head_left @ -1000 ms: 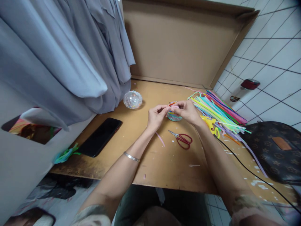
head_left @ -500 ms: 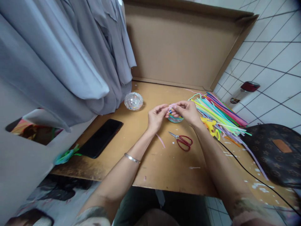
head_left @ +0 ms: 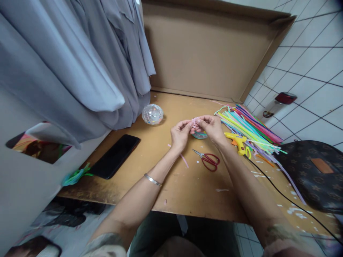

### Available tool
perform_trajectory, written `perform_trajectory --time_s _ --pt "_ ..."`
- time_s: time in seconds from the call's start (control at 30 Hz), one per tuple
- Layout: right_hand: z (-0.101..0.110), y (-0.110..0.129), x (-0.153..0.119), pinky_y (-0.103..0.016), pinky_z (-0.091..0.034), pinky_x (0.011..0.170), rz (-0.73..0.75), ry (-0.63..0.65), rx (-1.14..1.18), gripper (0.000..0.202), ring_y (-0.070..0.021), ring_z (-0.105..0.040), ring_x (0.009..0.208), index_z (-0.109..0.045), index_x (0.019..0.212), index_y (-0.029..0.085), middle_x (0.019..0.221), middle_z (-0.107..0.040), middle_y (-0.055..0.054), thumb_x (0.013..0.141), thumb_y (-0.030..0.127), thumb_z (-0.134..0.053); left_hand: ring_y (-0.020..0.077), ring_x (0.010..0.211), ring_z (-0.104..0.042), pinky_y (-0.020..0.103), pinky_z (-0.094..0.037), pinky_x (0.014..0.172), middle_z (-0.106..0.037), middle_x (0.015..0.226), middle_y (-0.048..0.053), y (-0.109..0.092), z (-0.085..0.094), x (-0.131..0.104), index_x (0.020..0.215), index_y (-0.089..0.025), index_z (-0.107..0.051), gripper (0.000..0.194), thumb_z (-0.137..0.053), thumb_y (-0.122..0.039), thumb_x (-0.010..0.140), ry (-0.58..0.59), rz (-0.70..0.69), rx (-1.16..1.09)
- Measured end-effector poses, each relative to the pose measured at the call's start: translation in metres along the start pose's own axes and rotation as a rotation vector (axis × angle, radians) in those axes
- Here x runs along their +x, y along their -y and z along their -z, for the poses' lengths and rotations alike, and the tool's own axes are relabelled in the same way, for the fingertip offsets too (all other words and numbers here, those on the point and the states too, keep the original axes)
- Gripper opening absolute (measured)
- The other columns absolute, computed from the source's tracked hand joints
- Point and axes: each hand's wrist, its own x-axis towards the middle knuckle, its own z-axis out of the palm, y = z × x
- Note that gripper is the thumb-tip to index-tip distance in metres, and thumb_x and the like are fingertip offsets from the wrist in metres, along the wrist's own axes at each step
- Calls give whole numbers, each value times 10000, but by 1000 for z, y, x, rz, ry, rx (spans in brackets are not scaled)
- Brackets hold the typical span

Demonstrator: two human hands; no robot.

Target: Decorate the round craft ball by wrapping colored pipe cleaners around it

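Observation:
A small pink piece (head_left: 194,123) is pinched between the fingertips of both hands above the middle of the table. My left hand (head_left: 181,135) grips it from the left, with the fingers closed. From the right, my right hand (head_left: 212,127) holds the same piece between thumb and fingers. Just beneath the hands, a round clear container with a teal rim (head_left: 200,135) is partly hidden. Red-handled scissors (head_left: 210,162) lie nearer to me, below the hands. A thin pink strip (head_left: 184,161) rests beside my left forearm.
A clear faceted bowl (head_left: 152,114) stands behind to the left, near grey cloth. A black phone (head_left: 115,156) lies at the left. At the right are colourful pipe cleaners (head_left: 249,125), a corded yellow glue gun (head_left: 239,141) and a dark patterned bag (head_left: 308,175).
My left hand has shifted slightly right, and both hands have turned the pink piece a little. The blue spot seen at the fingertips no longer shows, and more of the glue gun is visible.

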Motion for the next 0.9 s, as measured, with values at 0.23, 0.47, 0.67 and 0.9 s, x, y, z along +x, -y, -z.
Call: perform_trajectory --time_s 0.23,0.47,0.67,0.9 --pt "3 2 2 -217 -564 524 -34 20 4 353 -106 -631 518 -689 711 159 604 -692 -17 612 453 -857 107 601 -626 246 -556 592 -703 712 24 -10 5 3 810 -145 -714 449 -807 -560 665 84 5 8" --pt "8 6 0 -210 -547 518 -8 71 -22 368 -107 -630 536 -695 719 160 628 -698 -24 634 490 -833 109 629 -611 229 -508 581 -721 726 28 -11 9 6 804 -152 -764 420 -833 -529 632 124 42 54" --pt "9 3 1 -201 -513 509 31 107 -94 358 -99 -607 533 -658 654 167 623 -675 -19 669 508 -767 89 574 -591 218 -494 555 -725 711 33 -8 10 9 816 -151 -763 462 -888 -507 551 170 145 -31" --pt "7 -1 1 -234 -525 544 59 102 -134 345 -115 -607 539 -665 673 177 612 -663 -9 671 512 -744 93 566 -603 222 -508 560 -701 659 18 -8 11 9 732 -147 -727 466 -881 -547 550 177 118 -26"
